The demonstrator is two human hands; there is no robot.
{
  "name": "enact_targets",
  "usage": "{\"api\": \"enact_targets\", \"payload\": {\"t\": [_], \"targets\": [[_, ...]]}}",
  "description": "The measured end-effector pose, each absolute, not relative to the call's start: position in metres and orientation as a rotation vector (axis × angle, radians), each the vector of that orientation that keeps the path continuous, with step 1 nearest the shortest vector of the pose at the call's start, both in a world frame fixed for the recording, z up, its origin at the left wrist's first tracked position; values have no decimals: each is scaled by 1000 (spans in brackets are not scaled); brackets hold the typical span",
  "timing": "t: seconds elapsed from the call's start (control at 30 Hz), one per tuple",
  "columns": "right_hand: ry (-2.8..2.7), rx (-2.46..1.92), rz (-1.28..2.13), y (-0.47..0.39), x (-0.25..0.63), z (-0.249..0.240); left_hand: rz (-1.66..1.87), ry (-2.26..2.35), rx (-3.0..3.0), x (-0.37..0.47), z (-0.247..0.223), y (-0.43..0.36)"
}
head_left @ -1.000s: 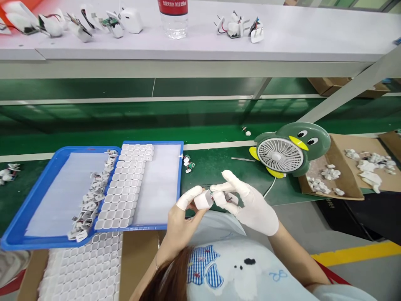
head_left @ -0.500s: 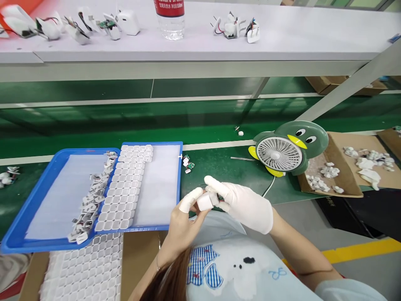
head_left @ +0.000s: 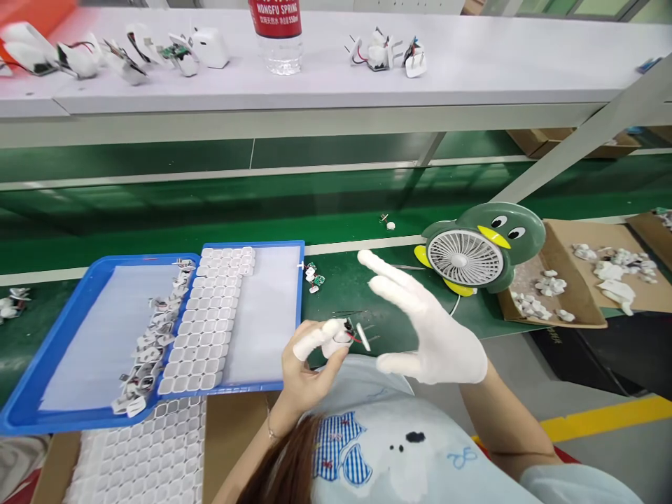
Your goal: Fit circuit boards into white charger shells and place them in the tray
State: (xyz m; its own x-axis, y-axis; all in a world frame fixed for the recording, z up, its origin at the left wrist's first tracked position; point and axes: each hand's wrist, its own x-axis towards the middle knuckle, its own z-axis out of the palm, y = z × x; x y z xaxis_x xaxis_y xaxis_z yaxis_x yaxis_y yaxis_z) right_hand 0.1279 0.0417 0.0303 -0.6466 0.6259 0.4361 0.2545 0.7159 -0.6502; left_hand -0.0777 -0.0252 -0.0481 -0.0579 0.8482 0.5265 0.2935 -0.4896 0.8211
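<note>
Between the fingers of my left hand [head_left: 309, 369], with a white cot on one finger, is a small white charger case [head_left: 334, 343]. A dark part shows at its top, and a red wire runs to a loose white plate [head_left: 363, 337] hanging off its right side. My right hand [head_left: 433, 325], in a white glove, is spread open just right of the case, touching nothing. Thin metal tools [head_left: 349, 312] lie on the green bench behind the left hand. A few small circuit boards [head_left: 313, 278] with white parts rest beside the right-hand tray.
Two blue trays stand at left: one [head_left: 39, 357] with a row of charger innards [head_left: 157, 329], the other [head_left: 300, 280] with rows of white cases [head_left: 210, 308]. A green fan [head_left: 465, 259] and cardboard box [head_left: 588, 315] are at right. A shelf [head_left: 325, 98] with a bottle [head_left: 283, 52] runs behind.
My right hand has let go of the charger case and moved right, fingers spreading. My left hand keeps the case, now turned so its wire and plate show.
</note>
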Motion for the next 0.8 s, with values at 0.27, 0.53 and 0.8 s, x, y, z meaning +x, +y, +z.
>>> {"api": "enact_targets", "payload": {"t": [0.27, 0.53, 0.8], "targets": [[-1899, -706, 500, 29, 92, -21, 1699, 1215, 1178, -54, -44, -14], [-2003, -696, 534, 34, 100, -3, 1529, 1056, 1577, -70, -27, -3], [-2175, -544, 475, 37, 109, -4, 1283, 1001, 1779, -74, -4, 3]]}}
